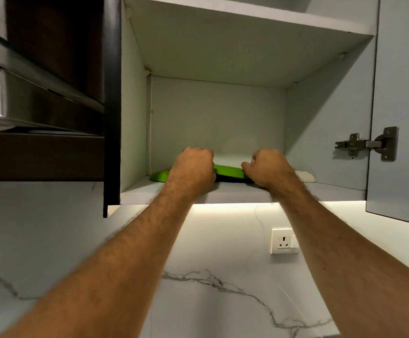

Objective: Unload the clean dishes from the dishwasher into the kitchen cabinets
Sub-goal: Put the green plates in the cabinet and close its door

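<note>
**Green plate going onto the cabinet shelf**

Both sets of fingers are curling over the near rim of a green plate (227, 171); the fingertips themselves are hidden behind the knuckles, so how deep the grip goes is unclear. The left hand (193, 167) is holding the plate's left half, the right hand (265, 168) its right edge. The plate is lying low and nearly flat on the shelf (140, 193) of an open wall cabinet (218, 113), toward the front. A pale object (304, 176) is lying just beside the plate on the right. The door (398, 106) is hanging open at the right.

The risks, as I judge them: sliding the plate sideways could knock that pale object, and leaving it this near the front lip could let it tip out.
</note>
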